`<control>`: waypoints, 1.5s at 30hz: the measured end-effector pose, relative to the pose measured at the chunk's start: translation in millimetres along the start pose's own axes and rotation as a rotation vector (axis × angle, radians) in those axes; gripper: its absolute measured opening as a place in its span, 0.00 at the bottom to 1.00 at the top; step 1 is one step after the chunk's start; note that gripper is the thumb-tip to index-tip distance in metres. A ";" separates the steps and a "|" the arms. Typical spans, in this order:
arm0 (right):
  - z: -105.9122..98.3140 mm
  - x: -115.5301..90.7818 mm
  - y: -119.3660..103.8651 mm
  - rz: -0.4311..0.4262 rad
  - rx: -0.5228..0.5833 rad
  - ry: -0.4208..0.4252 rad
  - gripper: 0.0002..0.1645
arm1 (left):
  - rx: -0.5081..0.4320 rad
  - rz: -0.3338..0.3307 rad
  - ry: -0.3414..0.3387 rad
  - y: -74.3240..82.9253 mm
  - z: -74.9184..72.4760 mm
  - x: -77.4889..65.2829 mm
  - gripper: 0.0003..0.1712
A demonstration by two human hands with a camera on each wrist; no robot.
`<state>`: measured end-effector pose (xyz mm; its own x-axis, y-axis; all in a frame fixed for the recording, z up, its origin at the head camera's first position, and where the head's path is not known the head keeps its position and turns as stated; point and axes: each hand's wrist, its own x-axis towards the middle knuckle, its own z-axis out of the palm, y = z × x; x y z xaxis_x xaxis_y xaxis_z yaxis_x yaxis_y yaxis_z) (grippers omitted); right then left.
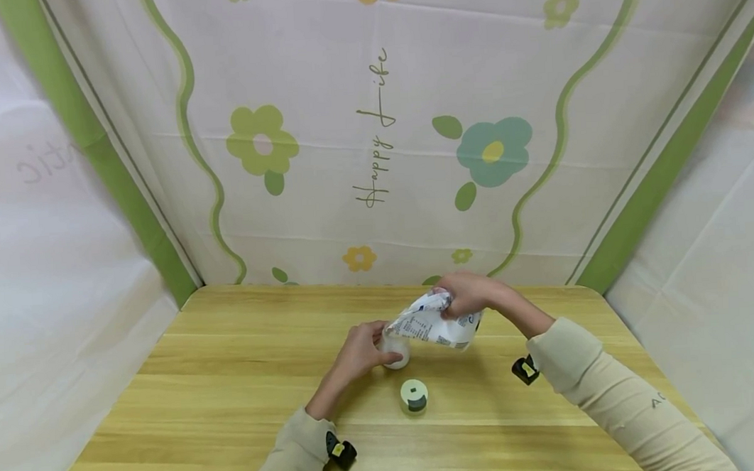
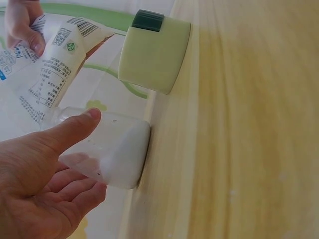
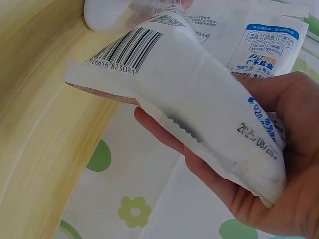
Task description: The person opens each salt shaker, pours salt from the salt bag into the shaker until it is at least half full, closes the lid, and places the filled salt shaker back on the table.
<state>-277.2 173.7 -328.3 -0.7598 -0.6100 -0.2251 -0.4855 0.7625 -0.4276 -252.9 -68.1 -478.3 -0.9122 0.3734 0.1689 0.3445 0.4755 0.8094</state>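
Observation:
Around the clear jar (image 2: 117,149) curl the thumb and fingers of my left hand (image 1: 359,350); the jar stands on the table with white grains in its lower part. My right hand (image 1: 466,293) grips a white printed salt bag (image 1: 425,325), tilted so that its narrow corner meets the jar's mouth. In the right wrist view the bag (image 3: 199,104) shows a barcode and a stamped date, and its folded body lies in the palm. Whether grains are flowing cannot be seen. A pale green lid (image 1: 414,396) with a dark green flap sits nearer to me than the jar.
The wooden table (image 1: 232,392) reaches back to a white curtain (image 1: 325,217) with flowers and lettering. More curtain hangs at the left and right sides. A black strap-mounted device (image 1: 341,451) is on the left wrist, another (image 1: 525,370) on the right.

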 end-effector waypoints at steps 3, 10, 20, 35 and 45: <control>-0.3 0.1 -0.5 0.000 0.000 0.000 0.17 | -0.005 -0.001 0.002 0.2 -0.4 0.2 0.31; -0.7 0.7 -1.0 0.014 -0.007 -0.003 0.16 | -0.005 0.002 0.001 -0.5 -0.5 1.2 0.32; 1.1 0.0 -2.3 0.022 0.001 -0.006 0.17 | -0.003 -0.005 -0.002 -0.4 -0.1 0.1 0.32; -0.4 0.4 -2.1 0.013 -0.008 -0.006 0.15 | -0.005 0.007 0.003 -1.5 -0.2 0.5 0.32; -0.4 0.2 -3.0 0.020 -0.014 -0.011 0.13 | -0.001 0.017 0.009 -2.7 0.3 0.3 0.32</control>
<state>-276.0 171.4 -326.7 -0.7648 -0.5968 -0.2428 -0.4763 0.7775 -0.4107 -254.0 -69.0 -480.6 -0.9082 0.3740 0.1879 0.3599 0.4685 0.8068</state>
